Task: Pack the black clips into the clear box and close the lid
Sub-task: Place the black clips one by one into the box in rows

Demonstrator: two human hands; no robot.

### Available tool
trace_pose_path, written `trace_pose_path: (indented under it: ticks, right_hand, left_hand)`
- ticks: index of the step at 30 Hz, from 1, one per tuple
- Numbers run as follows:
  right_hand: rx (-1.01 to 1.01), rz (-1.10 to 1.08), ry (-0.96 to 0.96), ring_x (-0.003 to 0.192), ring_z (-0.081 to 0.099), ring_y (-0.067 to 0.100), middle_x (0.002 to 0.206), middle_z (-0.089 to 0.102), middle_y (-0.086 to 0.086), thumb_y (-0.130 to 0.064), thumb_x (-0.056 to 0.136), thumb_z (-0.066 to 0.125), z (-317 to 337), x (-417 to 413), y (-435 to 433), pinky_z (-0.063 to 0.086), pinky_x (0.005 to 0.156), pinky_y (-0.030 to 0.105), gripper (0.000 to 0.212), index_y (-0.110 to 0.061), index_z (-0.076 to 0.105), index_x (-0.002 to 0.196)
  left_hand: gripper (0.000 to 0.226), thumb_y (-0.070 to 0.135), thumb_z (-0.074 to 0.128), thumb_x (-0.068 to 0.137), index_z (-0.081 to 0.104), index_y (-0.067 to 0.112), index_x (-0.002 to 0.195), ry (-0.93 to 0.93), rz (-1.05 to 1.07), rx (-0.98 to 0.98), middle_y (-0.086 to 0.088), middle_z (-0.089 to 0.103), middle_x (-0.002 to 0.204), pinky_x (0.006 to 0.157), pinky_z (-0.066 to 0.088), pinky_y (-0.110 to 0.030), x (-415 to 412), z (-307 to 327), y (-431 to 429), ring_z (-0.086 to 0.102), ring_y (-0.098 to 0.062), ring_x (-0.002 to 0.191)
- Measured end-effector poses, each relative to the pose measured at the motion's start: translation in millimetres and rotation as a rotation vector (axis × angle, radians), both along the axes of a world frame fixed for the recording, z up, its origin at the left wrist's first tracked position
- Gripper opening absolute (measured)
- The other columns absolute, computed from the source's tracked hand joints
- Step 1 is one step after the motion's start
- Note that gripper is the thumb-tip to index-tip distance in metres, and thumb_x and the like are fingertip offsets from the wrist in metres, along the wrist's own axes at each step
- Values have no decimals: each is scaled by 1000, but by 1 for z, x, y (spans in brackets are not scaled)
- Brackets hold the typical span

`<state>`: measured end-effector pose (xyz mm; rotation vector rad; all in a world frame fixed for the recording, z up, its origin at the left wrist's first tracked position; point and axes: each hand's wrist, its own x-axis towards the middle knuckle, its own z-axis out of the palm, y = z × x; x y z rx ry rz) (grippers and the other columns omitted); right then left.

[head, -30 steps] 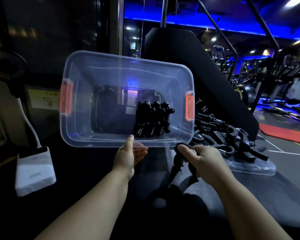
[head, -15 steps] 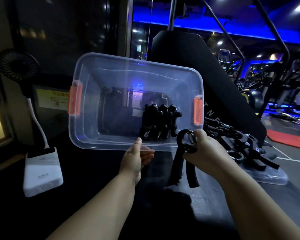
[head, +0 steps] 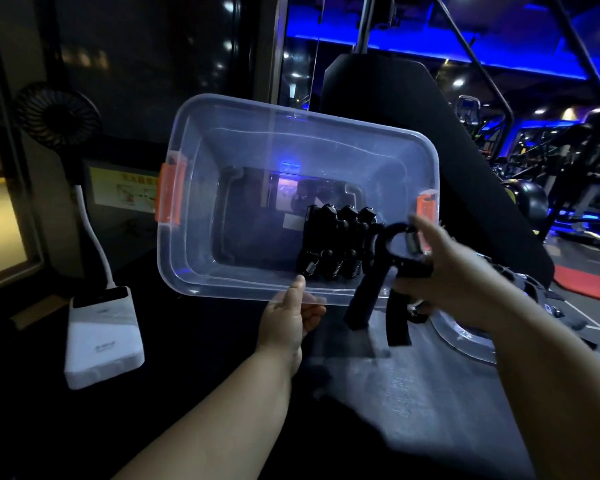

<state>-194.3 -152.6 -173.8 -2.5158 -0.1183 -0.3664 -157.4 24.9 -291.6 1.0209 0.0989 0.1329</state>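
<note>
Left hand pinches the near rim of the clear plastic box with orange latches, open side tipped toward camera. Row of black spring clips sits inside, right end. Right hand grips one more black spring clip in front of the right latch, handles down.

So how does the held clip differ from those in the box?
The held clip hangs at the rim of the clear box, gripped by the right hand; the packed clips sit inside, untouched. The held clip is alone; the packed clips form a row. All are black.
</note>
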Motion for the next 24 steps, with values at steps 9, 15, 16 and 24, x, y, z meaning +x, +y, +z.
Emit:
trace_pose_path:
  ticks: [9,15,16,24]
  right_hand:
    - [-75,-25,-173,78,57,22,127,57,5,-25,81,72,13,63,53,42,65,26,90,-41,16,148]
    - [-221,16,-110,109,58,31,132,57,7,-25,84,66,-6,110,94,41,74,27,88,-38,11,151]
    - [-241,22,-100,108,59,30,131,58,8,-24,84,65,-9,117,99,40,74,27,87,-38,10,151]
    - [-321,-38,-3,108,59,31,127,59,11,-27,88,65,-24,160,116,48,82,35,89,-34,3,152]
  left_hand:
    - [58,49,35,97,58,5,69,-18,-35,-82,-6,68,60,55,46,-21,7,-5,0,60,-11,51]
    - [65,56,28,96,57,6,63,-2,-19,-116,-10,68,62,52,45,-22,12,-7,-1,59,-15,48]
    - [65,55,29,95,57,6,63,2,-32,-125,-10,68,62,51,45,-21,13,-8,-1,59,-15,48]
    - [68,59,34,91,68,0,88,4,-44,-104,-12,70,71,56,51,-24,17,-14,-1,65,-16,57]
